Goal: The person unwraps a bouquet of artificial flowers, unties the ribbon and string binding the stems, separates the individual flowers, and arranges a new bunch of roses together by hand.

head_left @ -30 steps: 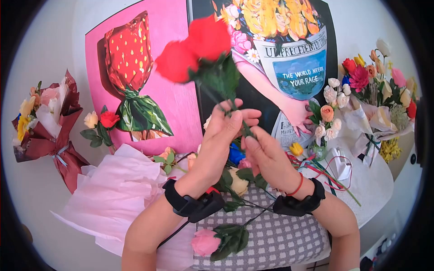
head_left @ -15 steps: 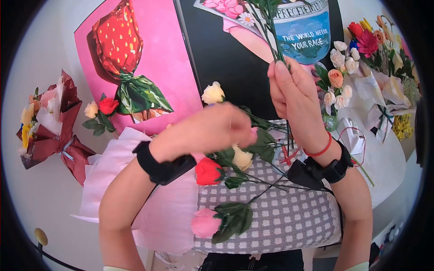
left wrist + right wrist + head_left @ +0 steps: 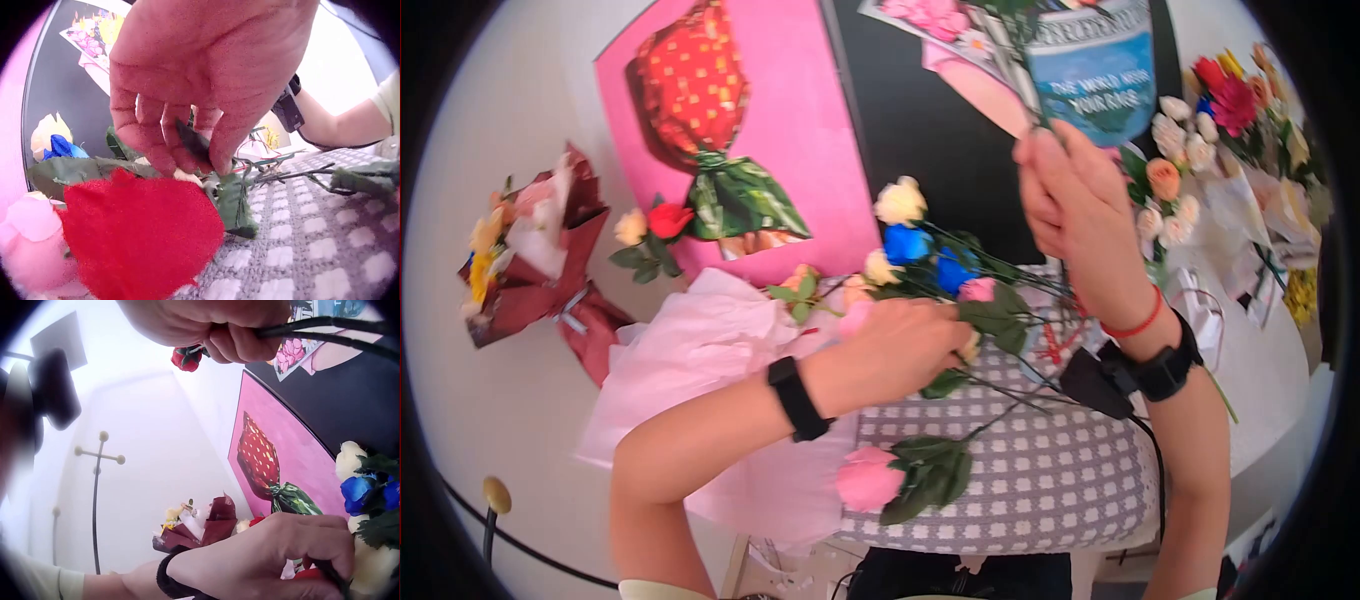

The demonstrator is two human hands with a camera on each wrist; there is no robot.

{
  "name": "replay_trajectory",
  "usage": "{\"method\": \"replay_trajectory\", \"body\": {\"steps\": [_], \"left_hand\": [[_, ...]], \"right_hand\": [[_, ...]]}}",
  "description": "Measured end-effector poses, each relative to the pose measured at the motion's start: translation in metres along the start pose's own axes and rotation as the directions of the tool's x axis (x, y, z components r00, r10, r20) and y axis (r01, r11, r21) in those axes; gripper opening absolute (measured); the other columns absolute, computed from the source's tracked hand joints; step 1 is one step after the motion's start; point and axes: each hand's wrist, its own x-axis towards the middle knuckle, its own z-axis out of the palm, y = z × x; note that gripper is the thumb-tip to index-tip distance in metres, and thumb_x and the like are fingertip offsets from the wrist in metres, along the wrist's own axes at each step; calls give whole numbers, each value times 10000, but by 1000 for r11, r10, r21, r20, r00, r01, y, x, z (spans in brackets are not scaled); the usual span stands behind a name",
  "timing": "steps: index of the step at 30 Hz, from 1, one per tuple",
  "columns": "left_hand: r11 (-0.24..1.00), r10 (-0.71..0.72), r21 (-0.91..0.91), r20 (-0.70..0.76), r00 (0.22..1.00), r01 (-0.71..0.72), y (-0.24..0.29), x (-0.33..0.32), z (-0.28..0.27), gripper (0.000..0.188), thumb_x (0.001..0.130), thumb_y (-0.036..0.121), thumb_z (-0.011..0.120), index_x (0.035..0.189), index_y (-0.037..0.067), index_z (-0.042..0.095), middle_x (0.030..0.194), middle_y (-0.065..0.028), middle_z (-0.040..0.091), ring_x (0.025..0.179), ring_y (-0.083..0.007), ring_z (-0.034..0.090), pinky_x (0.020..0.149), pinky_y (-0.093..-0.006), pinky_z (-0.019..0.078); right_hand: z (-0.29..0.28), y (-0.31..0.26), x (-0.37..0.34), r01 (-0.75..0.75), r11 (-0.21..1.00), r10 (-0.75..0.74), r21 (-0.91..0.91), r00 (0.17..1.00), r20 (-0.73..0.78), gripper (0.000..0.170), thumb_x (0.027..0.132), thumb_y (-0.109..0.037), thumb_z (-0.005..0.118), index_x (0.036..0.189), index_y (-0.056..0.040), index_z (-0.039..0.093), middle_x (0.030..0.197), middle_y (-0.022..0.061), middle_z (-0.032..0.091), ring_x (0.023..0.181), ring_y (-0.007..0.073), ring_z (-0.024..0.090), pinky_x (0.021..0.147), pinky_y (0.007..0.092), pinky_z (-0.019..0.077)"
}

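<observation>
My right hand (image 3: 1085, 205) grips a bundle of green flower stems (image 3: 1018, 70), held up before the dark poster; their blooms lie beyond the top of the head view. In the right wrist view a red rose (image 3: 186, 359) shows past that fist. Low over the table, my left hand (image 3: 895, 350) pinches a dark green leaf (image 3: 195, 142) just behind the bloom of a lying red rose (image 3: 140, 237). Its palm and fingers cover the stem there. Around this hand lie a cream rose (image 3: 900, 202), blue roses (image 3: 907, 243) and a pink rose (image 3: 870, 478).
Pink wrapping paper (image 3: 700, 350) spreads on the left of the grey checked cloth (image 3: 1040, 490). A wrapped bouquet (image 3: 550, 270) stands far left, more flowers (image 3: 1230, 105) at right. A pink poster (image 3: 800, 120) and a black one (image 3: 930, 120) lean behind.
The left hand has left the raised red flowers and come down to the rose on the table. The right hand has shifted right, keeping hold of the stems. The head view has tilted down.
</observation>
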Motion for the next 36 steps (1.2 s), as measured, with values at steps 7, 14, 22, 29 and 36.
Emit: {"method": "replay_trajectory", "body": {"steps": [7,14,22,29,36], "left_hand": [[962,-247,-182,-263,933,203,-16,31,26,199,768,257,595,883,97,566,671,-123,592,675,-311,601,584,-435,458],[997,45,79,-532,845,-3,11,3,17,413,681,164,668,1011,8,476,738,-124,588,742,-303,586,581,-400,453],[988,-73,140,45,996,66,17,-21,19,335,600,82,656,910,12,549,865,-111,562,818,-254,564,588,-370,457],[978,-129,161,-30,991,132,3,-18,28,478,578,79,677,1007,16,474,900,-131,520,810,-267,569,592,-354,453],[991,-130,22,9,991,130,-4,-21,-2,487,610,117,678,1041,45,463,909,-103,516,780,-278,590,622,-398,445]], "right_hand": [[5,-7,-3,-28,999,26,-19,994,-103,196,949,-254,387,888,-85,468,539,-78,291,411,-6,204,353,163,152],[1,-5,-2,-47,999,47,-8,998,-52,181,949,-256,392,892,-99,462,533,-81,283,399,-3,188,350,163,143],[0,6,-1,-78,996,77,-51,997,-17,155,947,-237,398,916,-100,464,513,-81,280,382,5,180,342,175,134],[4,5,-3,-81,992,84,-95,996,24,209,954,-265,376,866,-89,446,546,-75,330,410,-9,219,351,152,163],[4,4,-3,-88,987,99,-135,992,73,209,950,-259,382,879,-74,449,516,-68,314,398,0,226,350,154,174]]}}
